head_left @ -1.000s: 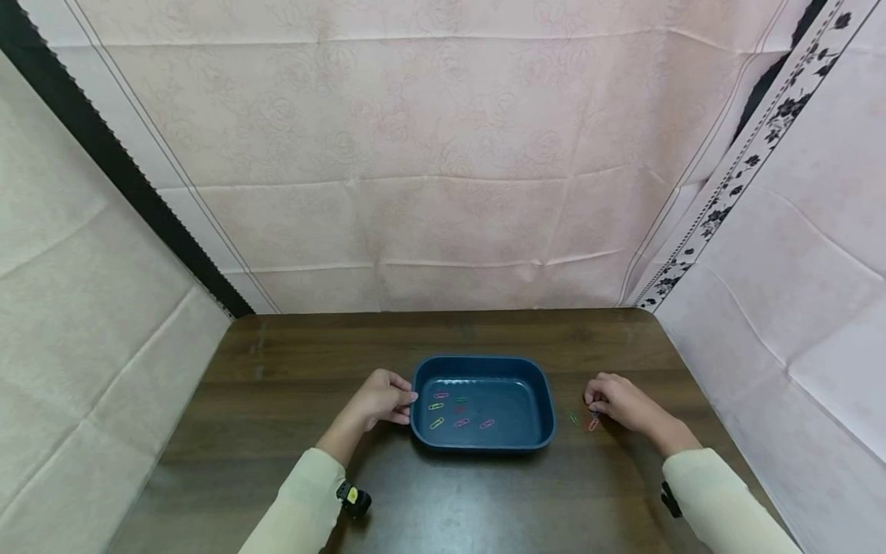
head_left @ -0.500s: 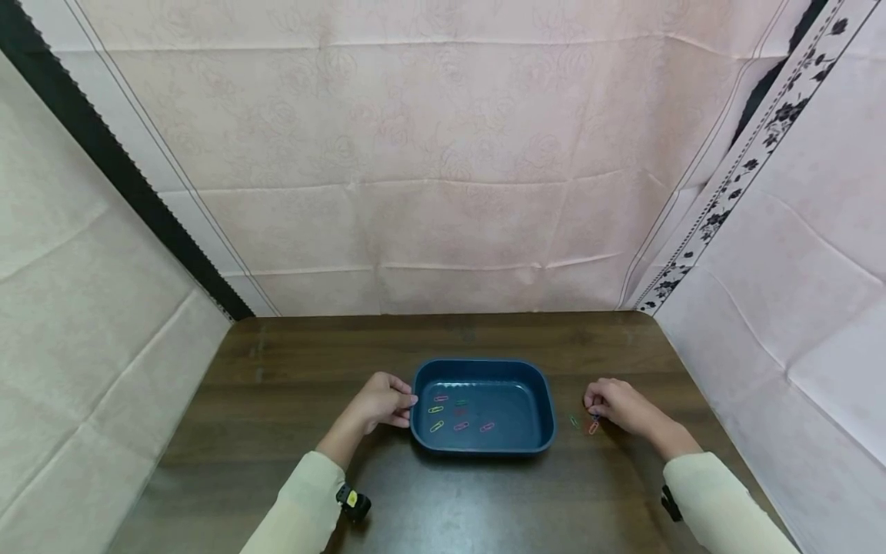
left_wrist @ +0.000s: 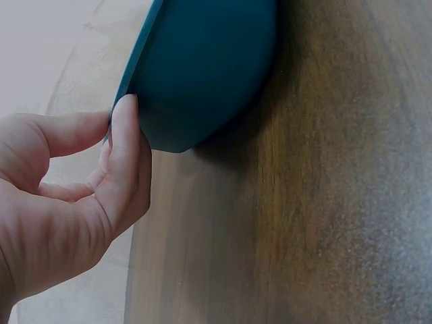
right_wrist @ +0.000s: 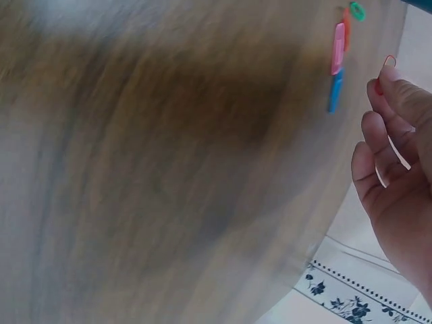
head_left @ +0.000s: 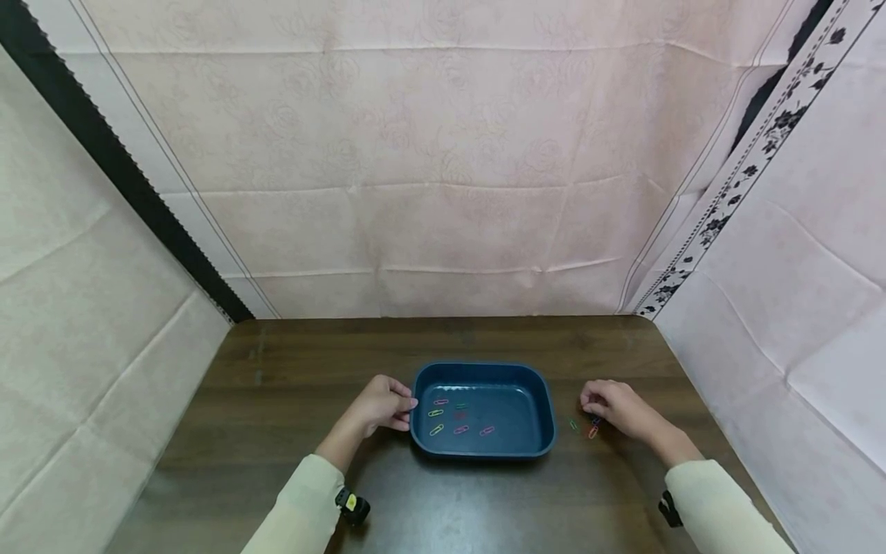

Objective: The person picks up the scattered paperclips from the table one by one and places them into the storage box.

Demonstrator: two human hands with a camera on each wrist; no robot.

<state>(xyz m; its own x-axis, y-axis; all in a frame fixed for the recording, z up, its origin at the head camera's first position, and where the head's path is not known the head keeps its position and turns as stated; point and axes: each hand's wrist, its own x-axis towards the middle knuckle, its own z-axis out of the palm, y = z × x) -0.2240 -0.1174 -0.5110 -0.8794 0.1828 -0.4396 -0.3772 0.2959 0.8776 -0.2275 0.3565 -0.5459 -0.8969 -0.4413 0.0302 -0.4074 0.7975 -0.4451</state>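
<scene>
My left hand (head_left: pixel 383 402) pinches the left rim of a dark blue tray (head_left: pixel 482 454); the left wrist view has its thumb and fingers on either side of the rim. Several coloured paper clips lie in the tray, among them a yellow paper clip (head_left: pixel 436 430). To the right of the tray, my right hand (head_left: pixel 618 405) pinches a red paper clip (right_wrist: pixel 379 88) between thumb and forefinger, its loop poking out above the fingertips. Beside that hand, a green clip (right_wrist: pixel 357 11), an orange clip (right_wrist: pixel 347 30), a pink clip (right_wrist: pixel 338 48) and a blue clip (right_wrist: pixel 335 91) lie close together.
The tray stands on a brown wooden table (head_left: pixel 291 431). Pale patterned cloth (head_left: pixel 450 154) hangs behind the table and down both sides. A small black device (head_left: pixel 353 506) is strapped at the left wrist.
My right hand has lifted slightly and shifted a little left, off the clips on the table. The left hand keeps its pinch on the rim. The head view has tilted slightly.
</scene>
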